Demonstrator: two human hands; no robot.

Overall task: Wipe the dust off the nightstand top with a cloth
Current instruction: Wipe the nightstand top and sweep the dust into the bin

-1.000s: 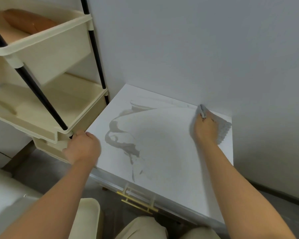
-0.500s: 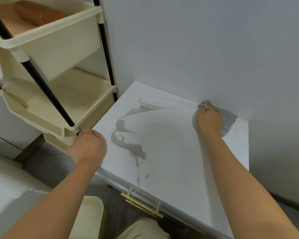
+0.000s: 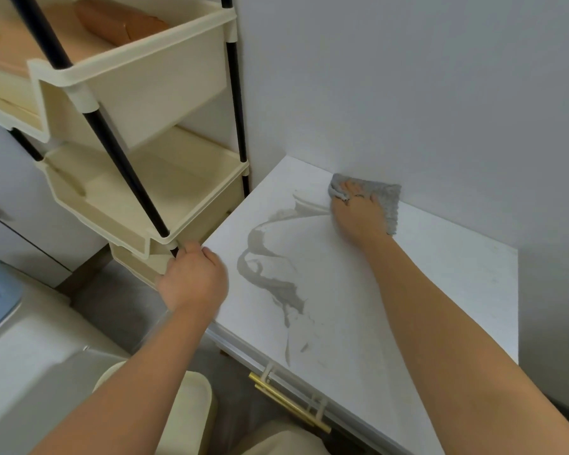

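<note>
The white nightstand top (image 3: 450,290) fills the middle and right of the view, with a grey marble-like streak across its left half. My right hand (image 3: 358,215) presses a grey cloth (image 3: 386,200) flat on the top at its back edge, right against the wall. Part of the cloth sticks out past my fingers toward the wall and to the right. My left hand (image 3: 193,277) grips the nightstand's left front corner, beside the foot of the trolley pole.
A cream tiered trolley (image 3: 138,192) with black poles stands close to the left of the nightstand; a brown object (image 3: 119,19) lies in its top tray. A gold drawer handle (image 3: 286,402) sits below the front edge. The grey wall (image 3: 408,93) backs the nightstand.
My right hand has slid the cloth leftward along the back edge by the wall. The left hand stays on the corner. The view has shifted right.
</note>
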